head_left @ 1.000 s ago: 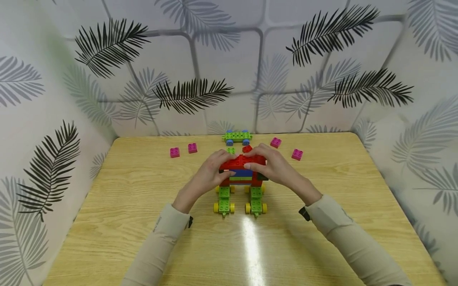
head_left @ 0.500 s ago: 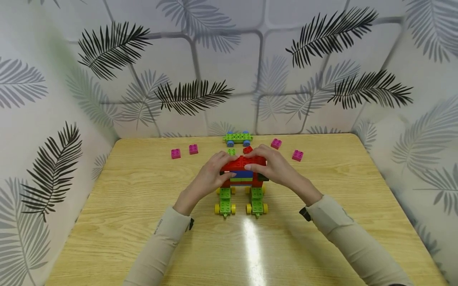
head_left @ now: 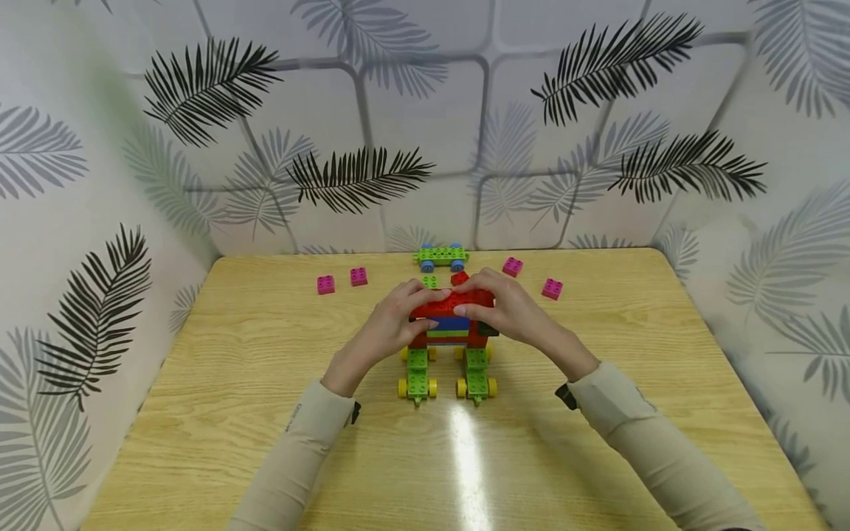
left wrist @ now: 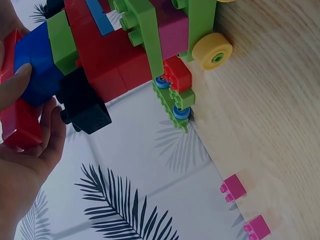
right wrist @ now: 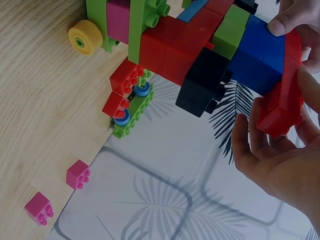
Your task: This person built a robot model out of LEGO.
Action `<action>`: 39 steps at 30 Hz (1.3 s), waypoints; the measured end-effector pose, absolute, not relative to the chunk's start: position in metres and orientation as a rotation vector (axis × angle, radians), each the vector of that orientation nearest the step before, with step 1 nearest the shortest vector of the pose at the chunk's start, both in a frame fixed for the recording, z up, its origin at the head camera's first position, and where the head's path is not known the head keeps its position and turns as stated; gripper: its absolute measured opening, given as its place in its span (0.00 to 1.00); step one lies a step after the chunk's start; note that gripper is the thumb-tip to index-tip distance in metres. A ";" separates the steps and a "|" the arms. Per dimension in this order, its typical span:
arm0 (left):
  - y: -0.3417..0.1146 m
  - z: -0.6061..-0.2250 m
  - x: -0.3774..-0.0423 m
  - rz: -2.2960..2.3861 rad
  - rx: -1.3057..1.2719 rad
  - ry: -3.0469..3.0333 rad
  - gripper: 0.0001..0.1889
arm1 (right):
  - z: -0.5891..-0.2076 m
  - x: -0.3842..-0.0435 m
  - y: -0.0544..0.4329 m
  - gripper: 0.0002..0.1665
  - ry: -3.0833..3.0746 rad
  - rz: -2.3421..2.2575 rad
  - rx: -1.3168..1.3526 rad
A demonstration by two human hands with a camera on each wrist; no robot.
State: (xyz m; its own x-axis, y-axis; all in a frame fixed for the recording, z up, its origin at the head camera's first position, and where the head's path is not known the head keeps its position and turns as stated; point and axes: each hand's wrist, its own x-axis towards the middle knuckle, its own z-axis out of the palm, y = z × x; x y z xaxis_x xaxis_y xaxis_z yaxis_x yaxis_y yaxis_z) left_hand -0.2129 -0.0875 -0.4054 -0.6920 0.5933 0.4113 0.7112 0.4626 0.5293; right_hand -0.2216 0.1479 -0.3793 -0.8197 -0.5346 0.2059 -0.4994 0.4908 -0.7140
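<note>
A tall model of toy building bricks stands mid-table on two green wheeled bases with yellow wheels. Red bricks form its top, above blue bricks. My left hand grips the left end of the red top, its thumb against the blue layer and its fingers curled behind. At the other end my right hand holds the red top with thumb in front and fingers over and behind. In the right wrist view, a black brick juts from the model's side below the blue ones.
Behind the model, a green wheeled base with blue wheels sits by the table's back edge. Near it lie a small green brick and red bricks. Pink bricks rest to the left, with others to the right.
My left index finger has shifted slightly to the right along the red top. Both hands otherwise keep their places, and the model stands where it was.
</note>
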 end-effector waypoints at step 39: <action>-0.085 -0.406 -0.209 -0.919 -1.124 -2.579 0.22 | -0.382 -0.221 0.149 0.22 2.664 -1.256 -0.903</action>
State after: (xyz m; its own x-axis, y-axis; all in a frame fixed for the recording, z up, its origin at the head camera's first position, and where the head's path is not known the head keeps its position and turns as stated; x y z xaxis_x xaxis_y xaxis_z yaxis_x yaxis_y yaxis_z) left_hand -0.2094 -0.0845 -0.4059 -0.6971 0.6004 0.3918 0.7129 0.5226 0.4676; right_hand -0.2213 0.1488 -0.3818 -0.8263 -0.5315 0.1862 -0.4818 0.4958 -0.7225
